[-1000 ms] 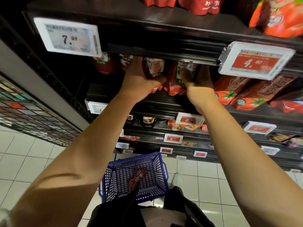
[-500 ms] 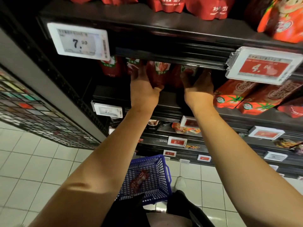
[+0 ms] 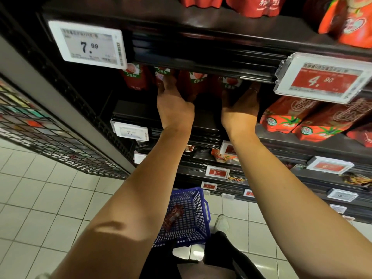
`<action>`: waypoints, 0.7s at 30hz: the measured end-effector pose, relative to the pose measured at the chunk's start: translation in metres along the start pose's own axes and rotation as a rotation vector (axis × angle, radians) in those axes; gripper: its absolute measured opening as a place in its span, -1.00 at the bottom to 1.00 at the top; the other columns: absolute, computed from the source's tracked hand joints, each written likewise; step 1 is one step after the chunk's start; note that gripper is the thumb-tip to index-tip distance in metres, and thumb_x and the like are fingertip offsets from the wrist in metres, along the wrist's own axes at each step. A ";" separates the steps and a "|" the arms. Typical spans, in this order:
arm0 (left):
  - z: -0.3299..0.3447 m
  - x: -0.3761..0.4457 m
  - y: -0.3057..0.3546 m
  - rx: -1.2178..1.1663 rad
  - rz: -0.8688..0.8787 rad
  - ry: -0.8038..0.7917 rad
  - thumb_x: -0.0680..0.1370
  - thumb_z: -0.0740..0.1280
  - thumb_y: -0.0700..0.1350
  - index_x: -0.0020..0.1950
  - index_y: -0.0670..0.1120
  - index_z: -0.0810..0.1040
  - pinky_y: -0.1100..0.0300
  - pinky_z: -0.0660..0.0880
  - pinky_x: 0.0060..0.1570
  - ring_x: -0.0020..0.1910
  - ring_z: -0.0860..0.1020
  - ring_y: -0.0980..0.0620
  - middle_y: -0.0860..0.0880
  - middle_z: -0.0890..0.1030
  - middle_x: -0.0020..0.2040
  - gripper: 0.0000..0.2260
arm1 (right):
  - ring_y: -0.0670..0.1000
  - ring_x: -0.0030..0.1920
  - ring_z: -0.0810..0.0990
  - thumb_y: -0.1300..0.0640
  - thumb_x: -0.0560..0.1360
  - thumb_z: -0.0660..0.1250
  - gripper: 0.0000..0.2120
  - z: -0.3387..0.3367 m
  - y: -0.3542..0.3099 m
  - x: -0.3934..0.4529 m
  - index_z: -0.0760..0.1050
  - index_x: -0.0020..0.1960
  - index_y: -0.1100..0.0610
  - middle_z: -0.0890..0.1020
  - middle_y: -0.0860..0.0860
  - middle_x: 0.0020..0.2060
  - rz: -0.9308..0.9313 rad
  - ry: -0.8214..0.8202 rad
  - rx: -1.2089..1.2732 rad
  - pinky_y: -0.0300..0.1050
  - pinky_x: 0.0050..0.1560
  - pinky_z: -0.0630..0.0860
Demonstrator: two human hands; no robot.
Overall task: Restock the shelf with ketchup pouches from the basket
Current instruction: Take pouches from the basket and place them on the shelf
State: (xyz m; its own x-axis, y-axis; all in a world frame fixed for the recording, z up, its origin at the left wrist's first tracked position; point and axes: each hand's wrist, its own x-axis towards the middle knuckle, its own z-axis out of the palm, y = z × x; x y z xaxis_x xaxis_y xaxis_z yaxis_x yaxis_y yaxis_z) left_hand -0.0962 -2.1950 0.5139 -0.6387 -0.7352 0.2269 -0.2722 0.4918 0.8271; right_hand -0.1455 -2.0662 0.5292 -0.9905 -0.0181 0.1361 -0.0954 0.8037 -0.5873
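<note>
Head view: both hands reach into the dark shelf (image 3: pixel 205 121) — left hand (image 3: pixel 174 105) and right hand (image 3: pixel 241 105) with straight fingers touching upright glossy red ketchup pouches (image 3: pixel 194 83). 1 pouch (image 3: pixel 173 216) lies slanted in the blue mesh basket (image 3: pixel 193 214).

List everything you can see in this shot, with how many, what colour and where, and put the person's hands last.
ketchup pouches: four in a row, dark red, on the shelf the hands reach into
shelf: one, black, at hand level
orange-red pouches: at least three, right on the same shelf
red pouches: several, shelf above
white price tag: one, reads 7.99, upper left
red price tag: one, reads 4.90, upper right
basket: one, blue, on the floor
pouch in basket: one, red
floor tiles: white, below
left hand: touching the second pouch
right hand: at the fourth pouch
</note>
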 end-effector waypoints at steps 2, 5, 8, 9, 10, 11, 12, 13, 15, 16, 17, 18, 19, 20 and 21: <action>-0.001 -0.001 0.000 -0.009 -0.002 0.005 0.39 0.58 -0.24 0.48 -0.10 0.36 0.23 0.42 0.29 0.36 0.50 -0.11 -0.16 0.46 0.39 -0.29 | 0.26 0.46 0.33 -0.08 0.64 0.22 -0.28 0.002 0.002 0.002 0.05 0.54 0.38 0.33 0.31 0.46 -0.013 -0.011 -0.005 0.07 0.48 0.22; -0.003 -0.001 -0.001 -0.003 0.009 -0.012 0.39 0.58 -0.21 0.46 -0.11 0.38 0.29 0.37 0.28 0.35 0.49 -0.11 -0.16 0.44 0.40 -0.31 | 0.26 0.44 0.36 -0.08 0.64 0.23 -0.31 0.002 0.004 0.002 0.10 0.53 0.36 0.36 0.30 0.44 0.000 -0.023 0.056 0.07 0.45 0.27; -0.008 -0.001 -0.002 0.007 0.019 -0.015 0.38 0.59 -0.16 0.41 -0.11 0.42 0.31 0.36 0.20 0.30 0.51 -0.11 -0.16 0.44 0.36 -0.34 | 0.27 0.39 0.40 -0.07 0.62 0.25 -0.32 0.000 0.007 -0.003 0.15 0.50 0.38 0.41 0.30 0.39 -0.010 -0.028 0.056 0.07 0.42 0.31; -0.009 -0.001 -0.004 0.007 0.027 -0.015 0.38 0.59 -0.15 0.40 -0.11 0.42 0.33 0.36 0.18 0.29 0.52 -0.11 -0.15 0.45 0.35 -0.36 | 0.27 0.38 0.42 -0.05 0.61 0.28 -0.35 0.000 0.008 -0.006 0.19 0.49 0.38 0.43 0.30 0.38 -0.007 -0.016 0.083 0.06 0.41 0.32; -0.011 -0.002 -0.006 0.003 0.035 -0.019 0.39 0.59 -0.15 0.38 -0.10 0.43 0.37 0.34 0.16 0.27 0.52 -0.10 -0.14 0.45 0.33 -0.39 | 0.26 0.37 0.43 -0.02 0.60 0.30 -0.38 0.001 0.009 -0.009 0.23 0.47 0.37 0.45 0.29 0.36 -0.005 0.002 0.132 0.06 0.40 0.33; -0.013 -0.002 -0.008 -0.007 0.039 -0.028 0.40 0.58 -0.15 0.36 -0.09 0.44 0.42 0.34 0.13 0.25 0.53 -0.08 -0.13 0.46 0.32 -0.42 | 0.26 0.36 0.44 0.01 0.59 0.32 -0.39 0.000 0.009 -0.013 0.25 0.47 0.37 0.47 0.29 0.35 -0.007 0.011 0.175 0.07 0.40 0.34; -0.016 -0.002 -0.009 -0.017 0.039 -0.037 0.41 0.57 -0.15 0.33 -0.08 0.46 0.44 0.35 0.09 0.22 0.54 -0.06 -0.12 0.46 0.30 -0.46 | 0.27 0.35 0.44 0.04 0.58 0.33 -0.38 0.000 0.009 -0.015 0.23 0.47 0.38 0.47 0.30 0.34 -0.014 0.008 0.190 0.08 0.39 0.35; -0.020 -0.002 -0.011 -0.019 0.041 -0.047 0.42 0.55 -0.14 0.31 -0.07 0.47 0.42 0.38 0.07 0.19 0.54 -0.02 -0.10 0.47 0.29 -0.49 | 0.28 0.35 0.44 0.05 0.57 0.34 -0.35 -0.001 0.010 -0.016 0.19 0.48 0.39 0.46 0.32 0.34 -0.025 -0.002 0.188 0.08 0.39 0.36; -0.031 -0.003 -0.017 -0.001 0.069 -0.072 0.46 0.51 -0.14 0.29 -0.07 0.49 0.30 0.51 0.07 0.11 0.53 0.06 -0.10 0.49 0.26 -0.57 | 0.26 0.36 0.43 0.10 0.55 0.37 -0.32 -0.005 0.012 -0.022 0.16 0.51 0.36 0.45 0.30 0.36 -0.050 -0.001 0.206 0.05 0.39 0.37; -0.038 -0.003 -0.022 -0.006 0.099 -0.087 0.48 0.48 -0.15 0.26 -0.09 0.51 0.24 0.56 0.07 0.05 0.55 0.08 -0.10 0.52 0.22 -0.62 | 0.21 0.35 0.44 0.13 0.53 0.38 -0.34 -0.008 0.014 -0.026 0.20 0.51 0.33 0.46 0.27 0.35 -0.064 0.005 0.236 -0.01 0.38 0.38; -0.048 -0.005 -0.029 -0.026 0.137 -0.110 0.50 0.46 -0.17 0.22 -0.11 0.53 0.19 0.60 0.06 -0.01 0.58 0.08 -0.09 0.56 0.16 -0.69 | 0.17 0.31 0.46 0.15 0.52 0.38 -0.40 -0.011 0.016 -0.033 0.27 0.48 0.29 0.49 0.23 0.31 -0.087 0.011 0.253 -0.08 0.34 0.40; -0.058 -0.008 -0.036 -0.055 0.191 -0.151 0.51 0.43 -0.20 0.17 -0.13 0.56 0.16 0.61 0.04 -0.05 0.61 0.08 -0.07 0.59 0.08 -0.76 | 0.15 0.25 0.50 0.15 0.51 0.38 -0.48 -0.013 0.019 -0.040 0.35 0.41 0.27 0.53 0.20 0.24 -0.109 0.010 0.243 -0.14 0.25 0.41; -0.068 -0.012 -0.044 -0.080 0.257 -0.211 0.51 0.42 -0.22 0.12 -0.13 0.57 0.18 0.61 0.03 -0.07 0.62 0.10 -0.05 0.62 0.02 -0.81 | 0.14 0.16 0.53 0.14 0.50 0.38 -0.55 -0.017 0.022 -0.047 0.42 0.34 0.26 0.56 0.18 0.15 -0.125 0.004 0.216 -0.20 0.14 0.41; -0.079 -0.017 -0.053 -0.088 0.328 -0.278 0.51 0.42 -0.23 0.09 -0.12 0.58 0.23 0.59 0.02 -0.08 0.62 0.13 -0.01 0.62 -0.02 -0.83 | 0.10 0.09 0.54 0.13 0.49 0.38 -0.61 -0.018 0.025 -0.056 0.47 0.28 0.24 0.58 0.16 0.09 -0.130 0.001 0.199 -0.24 0.07 0.39; -0.089 -0.022 -0.061 -0.088 0.391 -0.344 0.50 0.43 -0.22 0.06 -0.11 0.59 0.31 0.56 0.01 -0.08 0.61 0.16 0.03 0.62 -0.04 -0.84 | 0.03 0.03 0.54 0.13 0.48 0.38 -0.63 -0.020 0.028 -0.063 0.48 0.25 0.21 0.58 0.13 0.06 -0.128 0.004 0.213 -0.28 0.05 0.38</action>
State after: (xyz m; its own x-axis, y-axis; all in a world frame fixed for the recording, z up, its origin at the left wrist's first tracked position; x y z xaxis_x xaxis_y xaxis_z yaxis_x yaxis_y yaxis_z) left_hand -0.0015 -2.2508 0.5045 -0.8840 -0.3014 0.3573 0.0857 0.6469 0.7577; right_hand -0.0836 -2.0307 0.5205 -0.9687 -0.1093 0.2228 -0.2391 0.6517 -0.7198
